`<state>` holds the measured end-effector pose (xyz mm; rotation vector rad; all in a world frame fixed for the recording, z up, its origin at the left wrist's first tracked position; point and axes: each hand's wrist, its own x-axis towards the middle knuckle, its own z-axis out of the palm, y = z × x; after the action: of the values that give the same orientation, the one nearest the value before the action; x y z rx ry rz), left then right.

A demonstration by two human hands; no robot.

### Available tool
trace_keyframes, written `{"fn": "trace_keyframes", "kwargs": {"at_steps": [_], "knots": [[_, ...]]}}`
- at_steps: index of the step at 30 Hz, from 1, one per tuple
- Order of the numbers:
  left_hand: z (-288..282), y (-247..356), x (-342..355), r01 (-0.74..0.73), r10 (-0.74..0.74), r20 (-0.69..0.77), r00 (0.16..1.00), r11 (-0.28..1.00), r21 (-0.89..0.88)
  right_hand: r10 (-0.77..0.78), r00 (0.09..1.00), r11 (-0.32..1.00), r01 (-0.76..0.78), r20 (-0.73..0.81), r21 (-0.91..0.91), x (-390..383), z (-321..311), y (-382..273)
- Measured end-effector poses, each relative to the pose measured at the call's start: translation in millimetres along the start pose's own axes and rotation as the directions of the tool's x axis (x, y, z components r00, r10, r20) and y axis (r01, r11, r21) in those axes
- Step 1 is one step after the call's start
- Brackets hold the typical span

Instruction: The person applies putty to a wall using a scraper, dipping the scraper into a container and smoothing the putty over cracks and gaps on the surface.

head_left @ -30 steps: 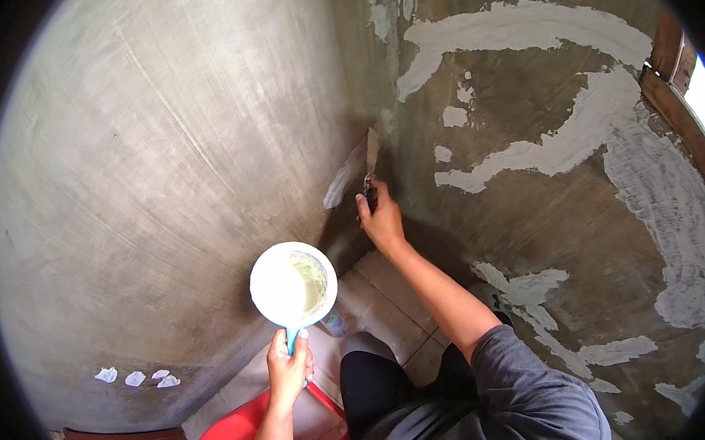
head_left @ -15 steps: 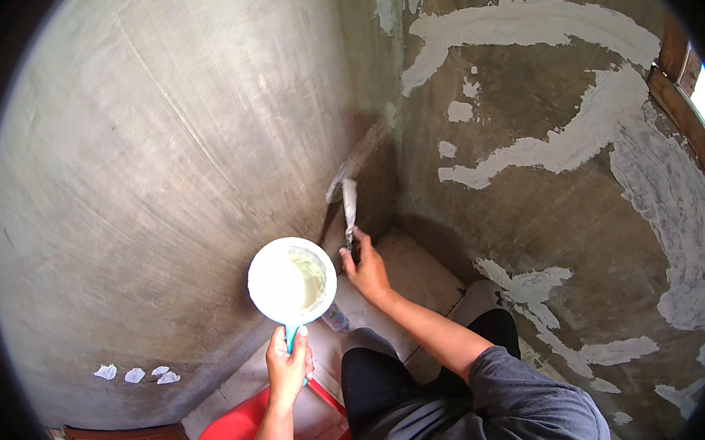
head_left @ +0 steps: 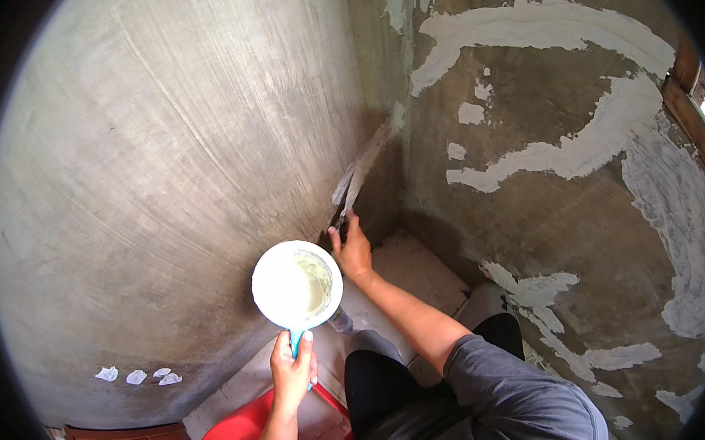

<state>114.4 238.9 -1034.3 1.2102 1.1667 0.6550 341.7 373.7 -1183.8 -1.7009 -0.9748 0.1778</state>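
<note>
At the wall corner: I have the right hand (head_left: pixel 352 252) up with a putty knife (head_left: pixel 355 186), blade slanting over a pale streak (head_left: pixel 379 144) on the left wall (head_left: pixel 205 148); contact, can't tell from here.
Right grip: fingers curled closed round the knife's dark handle.
Left hand (head_left: pixel 293 368): fingers and thumb wrapped round the blue handle (head_left: pixel 298 341) of a white pot (head_left: pixel 272 289).
Pot position: just below and left of the knife hand, mouth facing me, pale paste (head_left: pixel 316 282) inside, glare on its left.
Right wall (head_left: pixel 528 219): broad white patches (head_left: pixel 603 131).
Floor (head_left: pixel 419 276): pale tiles.
</note>
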Motion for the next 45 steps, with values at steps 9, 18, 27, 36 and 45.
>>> {"fn": "trace_keyframes", "kwargs": {"at_steps": [9, 18, 27, 36, 45], "knots": [[0, -3, 2, 0.01, -0.01, -0.009, 1.0, 1.0, -0.024, 0.034, 0.999, 0.993, -0.036, 0.013, 0.112, -13, -28, 14], [-2, -6, 3, -0.005, 0.005, -0.013, 1.0, 1.0, -0.007, 0.028, 0.999, 0.994, -0.025, -0.026, 0.111, 25, -18, -11], [-1, -6, 2, -0.022, 0.022, -0.014, 1.0, 1.0, 0.006, -0.183, 0.972, 0.98, 0.192, -0.15, 0.051, -21, -13, 8], [-1, -4, 1, -0.001, 0.001, -0.001, 1.0, 1.0, 0.014, -0.009, 1.0, 0.997, 0.007, 0.023, 0.076, -3, -4, -9], [0, -2, 1, -0.001, 0.001, -0.015, 1.0, 1.0, 0.006, 0.015, 1.0, 0.993, -0.017, 0.02, 0.12, -26, -12, 14]]}}
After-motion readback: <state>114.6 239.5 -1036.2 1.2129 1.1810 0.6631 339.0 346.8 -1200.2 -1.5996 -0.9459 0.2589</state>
